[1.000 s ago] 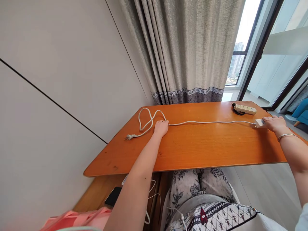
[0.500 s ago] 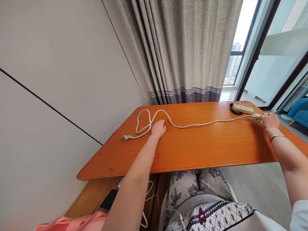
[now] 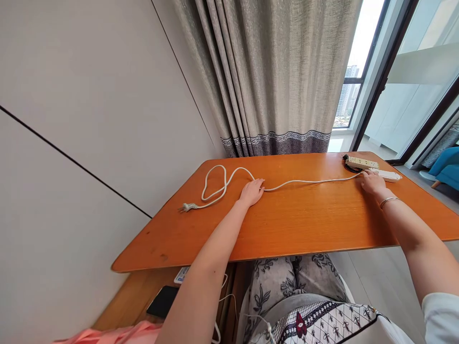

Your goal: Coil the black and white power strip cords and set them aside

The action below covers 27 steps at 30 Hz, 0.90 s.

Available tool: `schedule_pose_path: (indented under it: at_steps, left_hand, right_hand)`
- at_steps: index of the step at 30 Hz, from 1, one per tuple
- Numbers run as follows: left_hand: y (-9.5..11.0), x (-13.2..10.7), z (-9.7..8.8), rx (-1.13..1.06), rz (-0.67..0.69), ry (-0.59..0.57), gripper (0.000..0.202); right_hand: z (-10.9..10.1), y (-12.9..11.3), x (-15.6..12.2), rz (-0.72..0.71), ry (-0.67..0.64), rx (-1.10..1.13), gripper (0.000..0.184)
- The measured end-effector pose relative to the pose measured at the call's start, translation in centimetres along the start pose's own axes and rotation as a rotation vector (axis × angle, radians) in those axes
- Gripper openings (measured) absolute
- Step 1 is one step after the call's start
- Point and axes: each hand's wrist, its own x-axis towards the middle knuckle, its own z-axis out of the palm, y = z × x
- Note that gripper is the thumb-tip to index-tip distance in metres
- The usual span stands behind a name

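Observation:
A white power strip (image 3: 389, 176) lies near the right end of the orange-brown wooden tabletop (image 3: 304, 220). Its white power cord (image 3: 304, 181) runs left across the wood, bends into a loop and ends in a white plug (image 3: 187, 207). My left hand (image 3: 252, 192) is closed over the cord just right of the loop; its thumb is hidden. Where the cord meets the strip, my right hand (image 3: 373, 182), wearing a bracelet, has its fingers closed on the cord and partly covers the strip's left end.
Behind the white strip lies a beige power strip (image 3: 363, 163) with a black cord (image 3: 352, 167). A dark phone (image 3: 163, 301) rests on a lower wooden surface at the left. Curtains (image 3: 279, 71) hang behind the far edge, and a wall (image 3: 89, 95) borders the left.
My left hand has moved right, from beside the loop onto the cord. My right hand has slid left from the white power strip to its cord end, uncovering the strip.

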Motion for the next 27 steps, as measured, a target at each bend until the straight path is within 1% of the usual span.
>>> schedule_pose_path:
  at_steps: [3, 7, 10, 14, 17, 21, 24, 27]
  left_hand:
    - [-0.2, 0.2, 0.1, 0.007, -0.005, -0.02, 0.043]
    - [-0.4, 0.3, 0.0, 0.012, -0.028, -0.03, 0.043]
    - [-0.4, 0.2, 0.0, 0.007, -0.044, -0.027, 0.043]
    - [-0.4, 0.0, 0.2, -0.003, -0.058, -0.01, 0.042]
    - [-0.5, 0.0, 0.3, -0.014, -0.065, 0.002, 0.042]
    - [-0.4, 0.0, 0.5, -0.044, -0.079, 0.024, 0.042]
    - [-0.2, 0.0, 0.4, -0.083, -0.091, 0.042, 0.042]
    - [0.0, -0.3, 0.2, -0.134, -0.112, 0.077, 0.041]
  right_hand:
    - [0.5, -1.7, 1.3, 0.001, -0.023, 0.03, 0.049]
    - [0.8, -3.5, 3.3, 0.079, -0.048, 0.086, 0.053]
    - [0.9, -4.3, 4.7, 0.156, -0.081, 0.128, 0.057]
    - [1.0, -5.0, 5.9, 0.247, -0.149, 0.16, 0.055]
    - [0.9, -5.4, 6.4, 0.285, -0.171, 0.157, 0.054]
    - [0.4, -6.0, 6.6, 0.298, -0.163, 0.168, 0.052]
    - [0.0, -6.7, 6.3, 0.286, -0.148, 0.218, 0.046]
    - [-0.6, -8.0, 5.8, 0.244, -0.105, 0.315, 0.038]
